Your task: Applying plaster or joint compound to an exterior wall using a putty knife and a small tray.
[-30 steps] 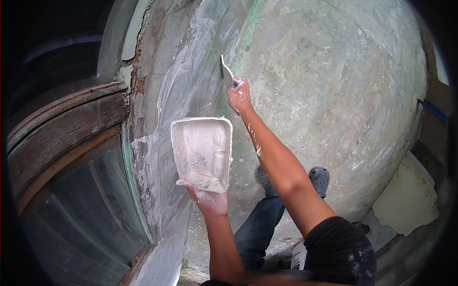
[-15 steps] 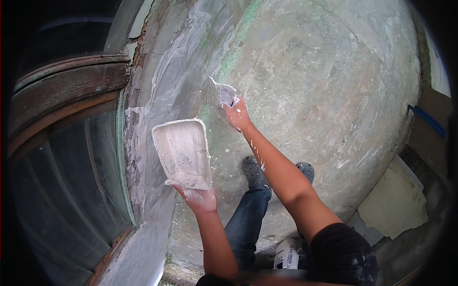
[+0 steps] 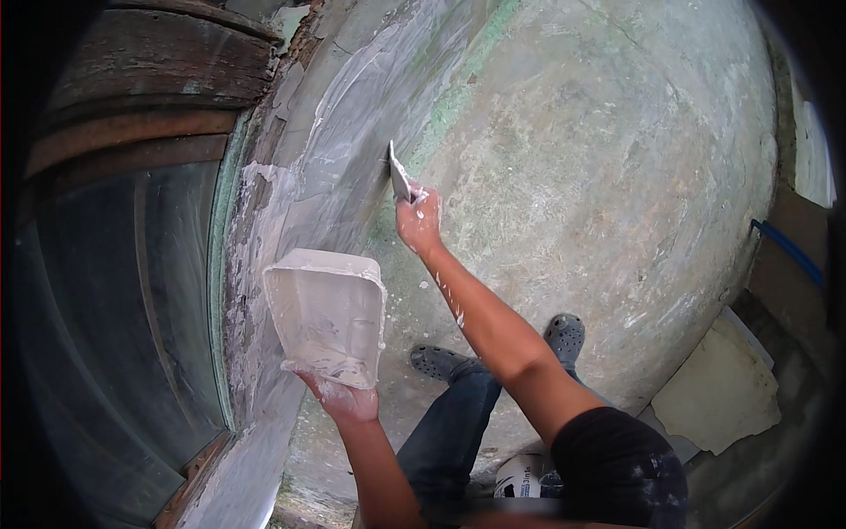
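Observation:
My left hand (image 3: 348,401) grips the near end of a white rectangular plastic tray (image 3: 322,261), its fingers mostly hidden beneath. The tray is smeared inside with whitish putty, and its open side tilts toward me. In my right hand (image 3: 419,216) is a putty knife (image 3: 399,174), the thin wide blade edge-on and held at the wall (image 3: 339,189); whether it touches the surface I cannot tell. White smears cover both hands and spot my right forearm. Pale streaks of putty run along the grey wall beyond the blade.
On the left is a window (image 3: 106,291) with a weathered wooden frame (image 3: 167,57) and peeling paint beside it. My clogs (image 3: 564,335) stand on the stained concrete floor (image 3: 564,194). A white bucket (image 3: 520,476) is behind my legs. At right lie a broken pale board (image 3: 723,388) and a blue hose (image 3: 789,251).
My right hand has shifted slightly left and the knife has turned edge-on. The tray has come lower and tips more toward me. My left foot has moved left and turned outward.

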`<state>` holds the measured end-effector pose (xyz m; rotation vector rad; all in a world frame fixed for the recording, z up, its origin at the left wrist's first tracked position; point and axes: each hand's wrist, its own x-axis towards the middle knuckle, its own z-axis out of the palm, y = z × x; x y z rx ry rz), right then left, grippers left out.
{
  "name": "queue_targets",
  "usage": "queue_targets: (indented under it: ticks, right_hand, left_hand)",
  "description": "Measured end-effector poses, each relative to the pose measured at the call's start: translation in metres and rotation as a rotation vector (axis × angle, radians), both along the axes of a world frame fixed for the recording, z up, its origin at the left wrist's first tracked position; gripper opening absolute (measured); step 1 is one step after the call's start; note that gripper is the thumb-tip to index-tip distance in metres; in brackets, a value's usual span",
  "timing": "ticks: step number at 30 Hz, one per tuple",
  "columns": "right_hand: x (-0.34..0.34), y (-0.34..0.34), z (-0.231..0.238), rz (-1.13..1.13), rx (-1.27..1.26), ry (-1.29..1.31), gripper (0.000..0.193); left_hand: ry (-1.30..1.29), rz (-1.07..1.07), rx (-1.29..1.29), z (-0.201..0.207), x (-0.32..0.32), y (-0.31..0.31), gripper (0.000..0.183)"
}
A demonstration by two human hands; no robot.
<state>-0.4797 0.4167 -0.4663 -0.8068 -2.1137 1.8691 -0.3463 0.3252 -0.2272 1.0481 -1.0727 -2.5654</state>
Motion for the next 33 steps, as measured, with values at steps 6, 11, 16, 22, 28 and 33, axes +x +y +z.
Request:
queue_targets:
  ticks: [6,11,16,22,28,33]
  right_hand:
    - [0.109,-0.031,0.013,0.598,0.050,0.300,0.031]
    - [0.047,0.001,0.024,0.051,-0.192,-0.261,0.027]
    - [-0.022,-0.004,0.056,-0.083,-0.142,0.169,0.032]
    - [0.080,-0.030,-0.007,0.230,0.181,0.399,0.023]
    - [0.016,0.038,0.021,0.006,-0.208,0.041,0.029]
    - [-0.056,0.072,0.037,0.048,-0.164,0.065,0.031]
  left_hand:
    - [-0.105,-0.072,-0.019,-0.001,-0.008,0.007,0.078]
    - [-0.113,-0.135,-0.022,0.002,0.001,0.003,0.077]
    - [-0.114,-0.145,-0.049,-0.001,0.009,-0.002,0.077]
    - [-0.069,-0.174,-0.034,-0.007,0.006,0.001,0.077]
    - [-0.077,-0.197,-0.036,-0.017,0.004,-0.013,0.078]
    - [-0.098,-0.192,-0.044,-0.016,0.007,-0.017,0.080]
